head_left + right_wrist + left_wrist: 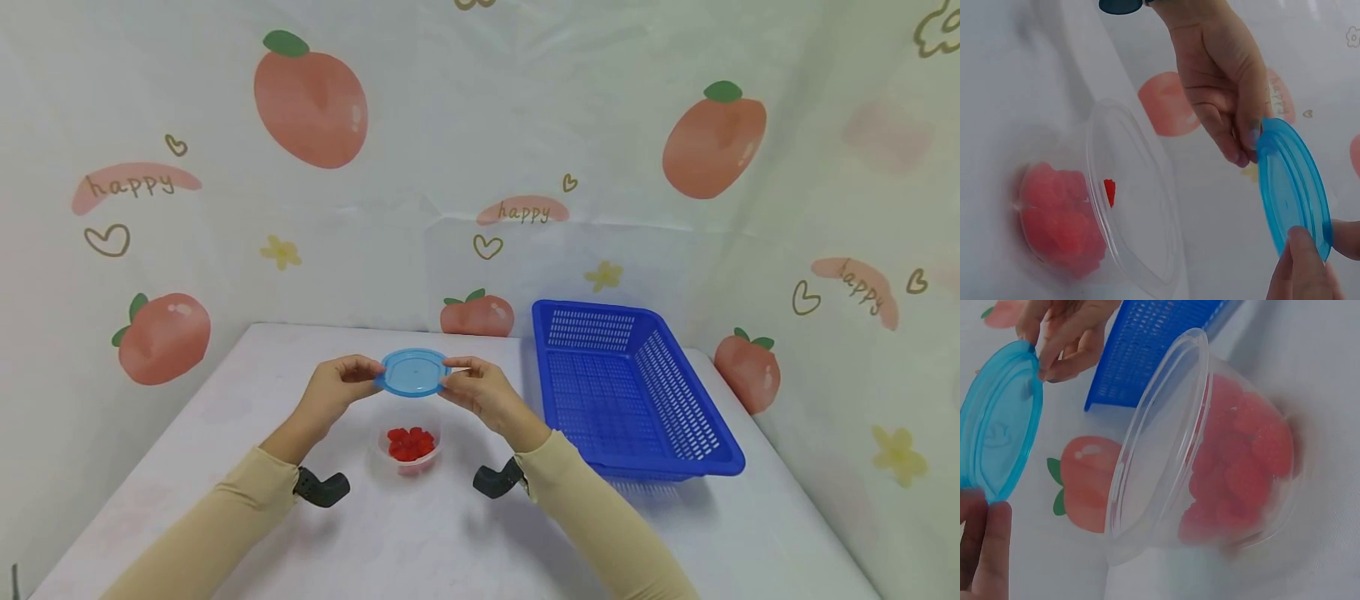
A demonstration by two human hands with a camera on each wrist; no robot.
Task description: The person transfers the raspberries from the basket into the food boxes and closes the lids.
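Note:
A round, translucent blue lid (414, 372) is held up between my two hands. My left hand (330, 398) pinches its left edge between thumb and fingers. On the opposite edge, my right hand (489, 398) pinches it the same way. Below and nearer to me, a clear plastic bowl (381, 448) stands uncovered on the table. Red raspberries (410, 444) fill its lower part. In the left wrist view the lid (1004, 425) is apart from the bowl's rim (1124, 481), with a gap between them.
A large blue plastic basket (600, 462) with slotted sides stands to the right, beyond my right forearm. The white-covered table (315, 558) runs back to a cloth backdrop (420, 100) printed with fruit and hearts. A black wrist mount (322, 487) sticks out below each sleeve.

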